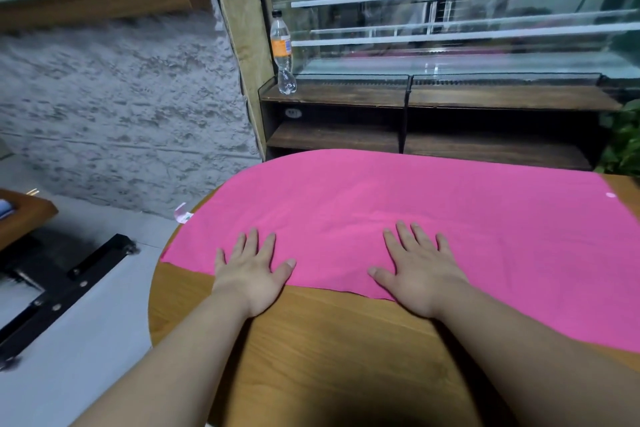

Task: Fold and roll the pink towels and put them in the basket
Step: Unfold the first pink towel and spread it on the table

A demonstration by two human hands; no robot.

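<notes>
tabletop (329, 350) bare wood nearest | left hand (250, 270) flat, fingers spread, gripping nothing, pressing pink towel (398, 204) near edge | right hand (420, 270) likewise flat on the towel (probably smoothing before the first fold) | towel spread across tabletop | basket not seen

Pink towel (398, 204) matt smooth cloth, table (311, 340) smooth satin wood-grain, upper-left wall (121, 107) rough grey plaster, bottle (282, 52) clear glossy plastic, upper-right display case (450, 21) glossy glass.
</notes>
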